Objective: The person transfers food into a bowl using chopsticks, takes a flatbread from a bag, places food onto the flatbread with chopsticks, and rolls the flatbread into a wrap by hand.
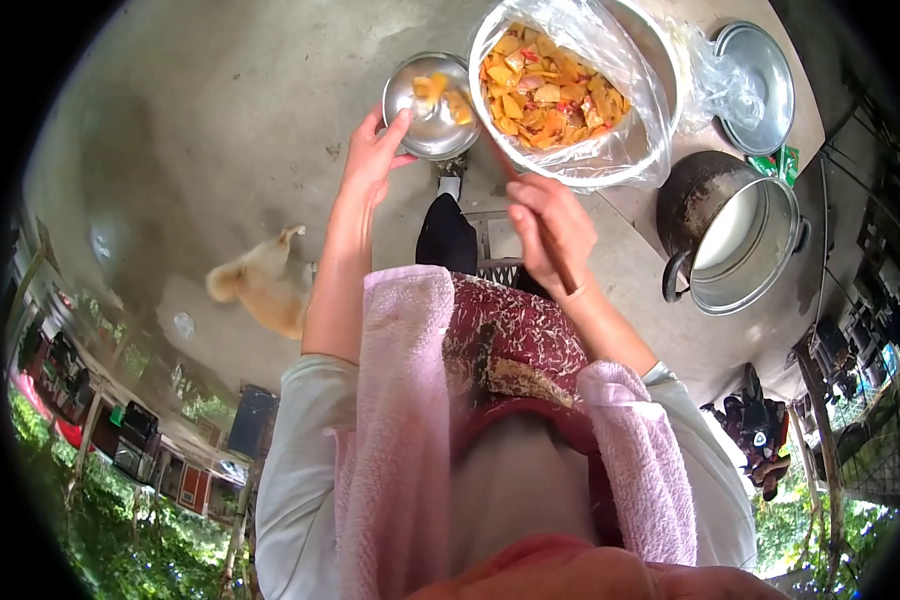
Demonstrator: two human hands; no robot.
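Observation:
My left hand [372, 158] is closed on the near left side of a shiny metal bowl [438, 140], its thumb over the rim. Inside the bowl are a few orange food pieces [430, 88], smeared by motion. In my right fist [555, 225] is a long brown-handled utensil [504, 160]; it points up between the bowl and a large white tub [592, 182], and I cannot make out its head. The tub, lined with a clear plastic bag [635, 75], holds sliced orange-yellow food [550, 95] with red bits.
To the right stands a dark two-handled pot [690, 195] with something whitish inside. Behind it lie a metal lid [778, 95], clear plastic [715, 85] and a green packet [788, 165]. A tan dog [270, 285] is on the concrete floor [210, 130] to the left.

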